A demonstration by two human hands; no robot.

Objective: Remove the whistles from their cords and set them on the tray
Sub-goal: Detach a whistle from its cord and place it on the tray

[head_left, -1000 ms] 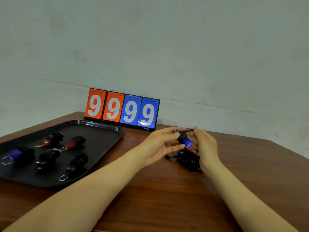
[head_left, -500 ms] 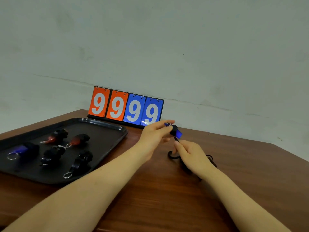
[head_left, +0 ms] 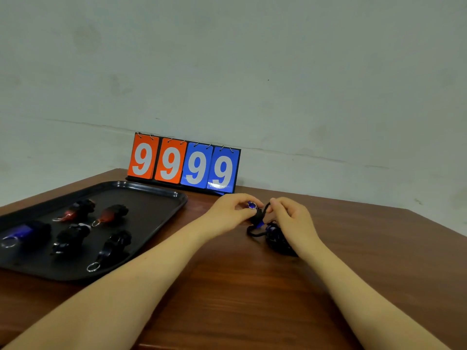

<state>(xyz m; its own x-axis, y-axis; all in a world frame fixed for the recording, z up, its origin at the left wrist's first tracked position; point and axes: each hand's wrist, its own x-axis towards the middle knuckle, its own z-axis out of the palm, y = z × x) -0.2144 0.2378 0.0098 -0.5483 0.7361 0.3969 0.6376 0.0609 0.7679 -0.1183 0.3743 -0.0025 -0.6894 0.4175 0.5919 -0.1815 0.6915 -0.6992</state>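
Now whistle (head_left: 258, 216) pinched between left hand (head_left: 231, 213), right hand (head_left: 290, 218) apparently gripping cord (head_left: 255, 233).

Bare table (head_left: 252, 286) between tray (head_left: 161, 198) and hands.

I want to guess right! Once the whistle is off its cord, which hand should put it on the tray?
Probably the left hand. It already pinches the blue whistle and is on the tray's side. The right hand holds the cord, farther from the tray.
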